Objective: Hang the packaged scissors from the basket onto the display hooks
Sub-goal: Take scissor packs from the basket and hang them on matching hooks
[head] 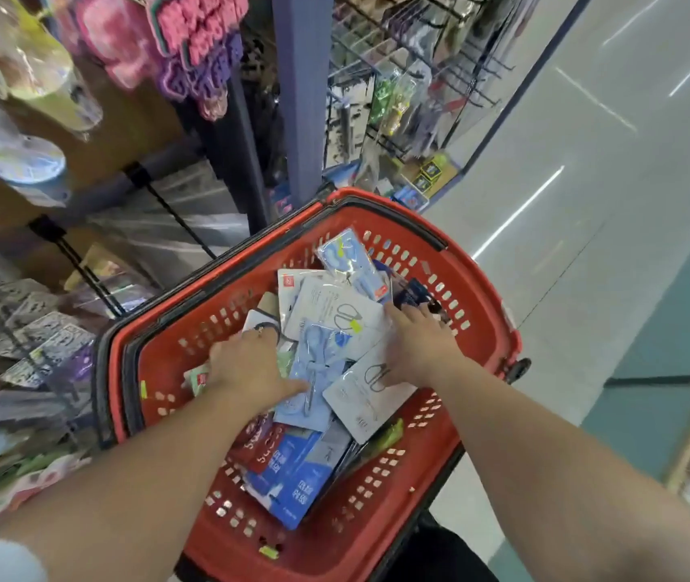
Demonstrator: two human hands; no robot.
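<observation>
Scissors packs (337, 310): four-plus (blurred) | one basket (480, 329) | left hand (246, 365) grip unclear | right hand (419, 346) grip spread on packs

carrier: red basket (398, 497) | contents: heap of packaged scissors (326, 354) | under: pale floor (587, 203)

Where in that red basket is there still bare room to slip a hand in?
Bare red plastic shows in the near right corner of the basket, between the packets and the rim, and in a narrow strip along its left wall. The middle is crowded: the packets lie piled there, with the left hand and right hand on them.
</observation>
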